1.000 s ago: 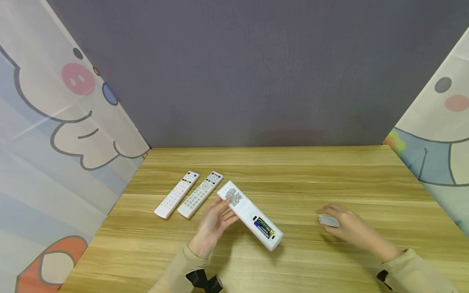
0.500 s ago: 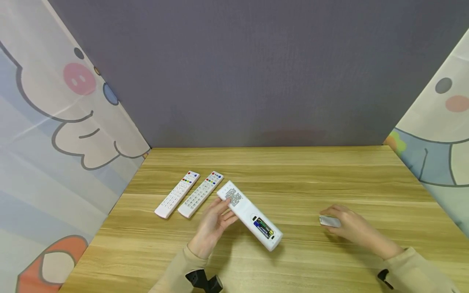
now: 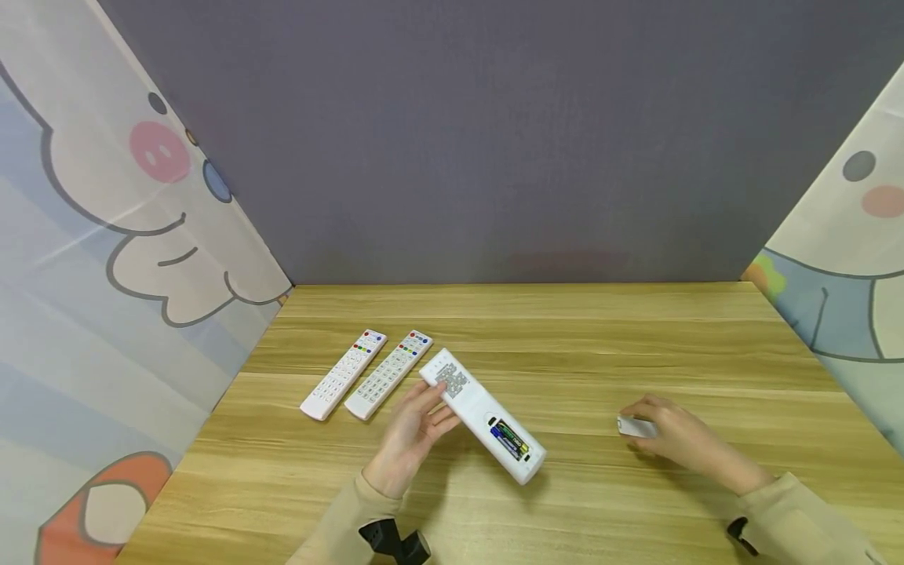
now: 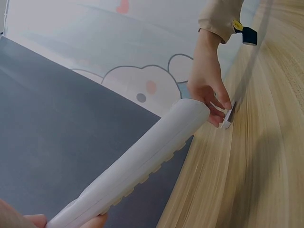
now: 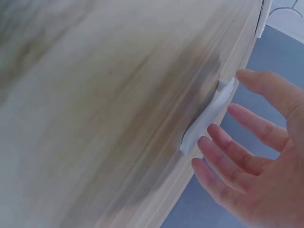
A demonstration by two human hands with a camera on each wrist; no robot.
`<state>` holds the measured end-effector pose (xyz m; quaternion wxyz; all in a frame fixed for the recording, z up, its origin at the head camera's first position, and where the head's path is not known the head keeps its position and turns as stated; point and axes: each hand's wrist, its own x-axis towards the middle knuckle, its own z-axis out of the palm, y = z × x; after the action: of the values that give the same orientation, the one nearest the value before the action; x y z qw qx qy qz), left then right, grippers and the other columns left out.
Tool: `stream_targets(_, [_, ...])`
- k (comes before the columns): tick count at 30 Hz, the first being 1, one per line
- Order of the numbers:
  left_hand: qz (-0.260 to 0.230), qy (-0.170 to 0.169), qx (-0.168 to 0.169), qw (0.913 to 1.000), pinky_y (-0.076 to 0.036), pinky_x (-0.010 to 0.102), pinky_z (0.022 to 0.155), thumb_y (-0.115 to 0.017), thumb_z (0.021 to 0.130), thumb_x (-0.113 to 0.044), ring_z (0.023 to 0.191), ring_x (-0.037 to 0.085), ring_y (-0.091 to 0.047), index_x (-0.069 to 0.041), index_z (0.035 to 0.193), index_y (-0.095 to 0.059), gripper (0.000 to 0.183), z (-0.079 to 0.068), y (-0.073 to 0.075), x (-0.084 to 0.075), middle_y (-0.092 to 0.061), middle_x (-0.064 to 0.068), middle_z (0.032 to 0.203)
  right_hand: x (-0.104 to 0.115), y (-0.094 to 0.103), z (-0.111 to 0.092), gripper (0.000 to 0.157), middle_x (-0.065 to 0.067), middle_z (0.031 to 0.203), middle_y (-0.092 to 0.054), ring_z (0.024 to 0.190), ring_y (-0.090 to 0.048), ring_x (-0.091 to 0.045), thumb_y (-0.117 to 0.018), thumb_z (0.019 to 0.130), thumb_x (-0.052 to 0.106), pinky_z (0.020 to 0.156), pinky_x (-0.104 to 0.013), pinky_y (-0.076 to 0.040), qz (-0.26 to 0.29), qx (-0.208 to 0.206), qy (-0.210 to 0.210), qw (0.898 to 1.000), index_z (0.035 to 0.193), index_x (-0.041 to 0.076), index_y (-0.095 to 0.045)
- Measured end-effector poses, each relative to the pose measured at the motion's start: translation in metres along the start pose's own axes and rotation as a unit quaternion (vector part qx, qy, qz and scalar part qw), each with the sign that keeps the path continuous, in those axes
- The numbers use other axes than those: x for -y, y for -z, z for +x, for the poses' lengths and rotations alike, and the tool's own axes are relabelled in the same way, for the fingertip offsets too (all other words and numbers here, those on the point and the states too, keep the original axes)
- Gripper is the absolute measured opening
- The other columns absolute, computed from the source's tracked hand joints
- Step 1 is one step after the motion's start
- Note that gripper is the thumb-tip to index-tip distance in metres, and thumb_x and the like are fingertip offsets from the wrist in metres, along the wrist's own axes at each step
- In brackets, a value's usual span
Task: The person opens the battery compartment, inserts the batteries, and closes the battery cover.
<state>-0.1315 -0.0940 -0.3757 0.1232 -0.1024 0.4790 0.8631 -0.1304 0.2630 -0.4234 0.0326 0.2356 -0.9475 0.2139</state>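
My left hand (image 3: pixel 410 439) pinches a white remote control (image 3: pixel 480 416), thumb on its back, near the upper end. The back faces up and tilts. Its battery compartment is uncovered, with two batteries (image 3: pixel 508 439) inside. In the left wrist view the remote control (image 4: pixel 137 156) shows side-on, with buttons along its lower side. To the right, my right hand (image 3: pixel 671 439) is low over the table at a small white battery cover (image 3: pixel 637 427). In the right wrist view the fingers are spread beside the cover (image 5: pixel 209 116); whether a fingertip touches it I cannot tell.
Two more white remote controls, a left one (image 3: pixel 344 375) and a right one (image 3: pixel 389 375), lie button side up on the wooden table (image 3: pixel 565 329), left of the held one. A dark grey panel (image 3: pixel 494 141) rises behind the table; printed cloths (image 3: pixel 85 314) flank it.
The right hand has settled low by the battery cover, its fingers shifting slightly. The left hand and its remote control stay almost still; the view has shifted very slightly.
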Motion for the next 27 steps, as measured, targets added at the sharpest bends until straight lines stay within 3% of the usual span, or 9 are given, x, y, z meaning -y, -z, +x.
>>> stream_targets(10, [0.003, 0.002, 0.0, 1.0, -0.052, 0.035, 0.08, -0.047, 0.089, -0.005, 0.079, 0.019, -0.062, 0.005, 0.123, -0.035, 0.038, -0.0007, -0.0006, -0.0006, -0.061, 0.005, 0.09, -0.0022, -0.0022, 0.0013, 0.035, -0.009, 0.092, -0.058, 0.078, -0.055, -0.021, -0.074, 0.067, 0.015, 0.06, -0.035, -0.051, -0.008, 0.03, -0.007, 0.999, 0.097, 0.0, -0.062])
stream_targets(27, [-0.005, -0.002, 0.01, 0.9999, -0.051, 0.037, 0.082, -0.045, 0.09, -0.003, 0.08, 0.021, -0.062, 0.007, 0.125, -0.032, 0.039, 0.0001, 0.0005, 0.0006, -0.061, 0.005, 0.091, -0.0012, -0.0046, 0.005, 0.03, -0.007, 0.088, -0.057, 0.076, -0.054, -0.019, -0.072, 0.069, 0.01, 0.059, -0.034, -0.052, -0.014, 0.024, 0.018, 0.999, 0.094, -0.002, -0.061])
